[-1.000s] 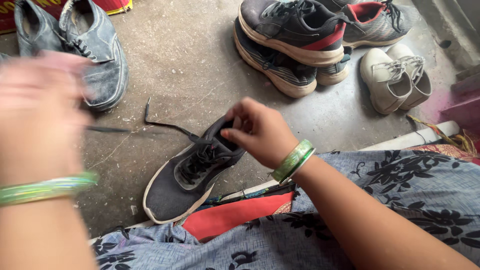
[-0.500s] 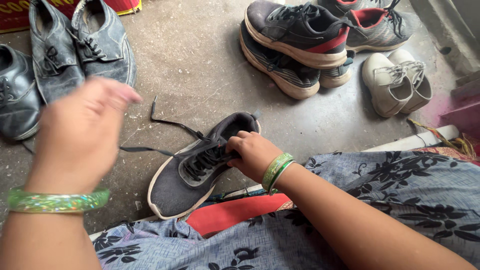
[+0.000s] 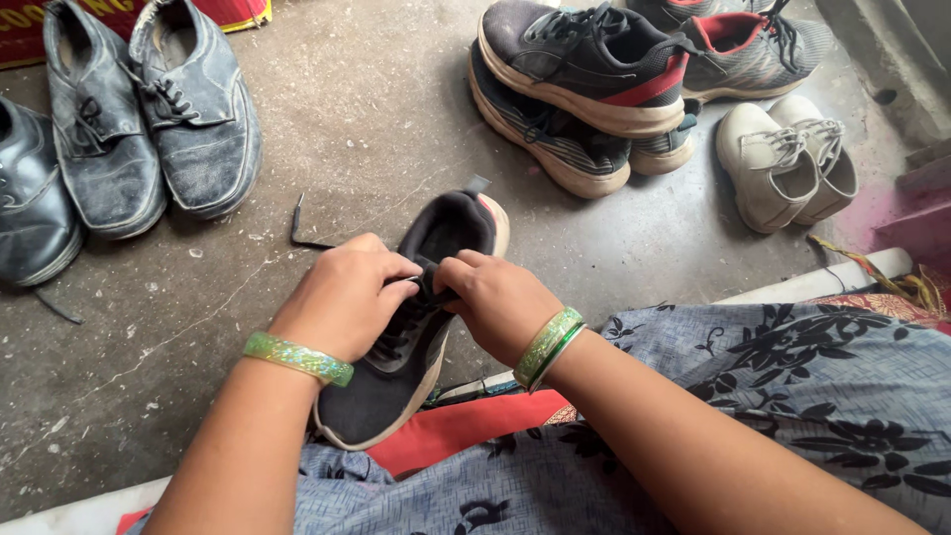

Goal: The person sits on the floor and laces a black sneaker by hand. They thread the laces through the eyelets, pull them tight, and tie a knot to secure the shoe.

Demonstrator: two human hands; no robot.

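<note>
A black sneaker [image 3: 416,327] lies on the concrete floor [image 3: 376,119], toe toward the person's lap. Both hands, left [image 3: 342,297] and right [image 3: 500,302], pinch its laces over the tongue. Beyond the sneaker, worn grey shoes [image 3: 149,114] sit left, stacked trainers [image 3: 575,94] right.

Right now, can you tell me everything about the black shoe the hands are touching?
The black shoe is a lace-up sneaker with a dark mesh-looking upper, a pale sole and a small pull tab at the heel. It lies on the grey concrete floor, heel pointing away, toe near the person's lap. The left hand and right hand both pinch at its laces near the tongue. One black lace end trails out onto the floor.
</note>
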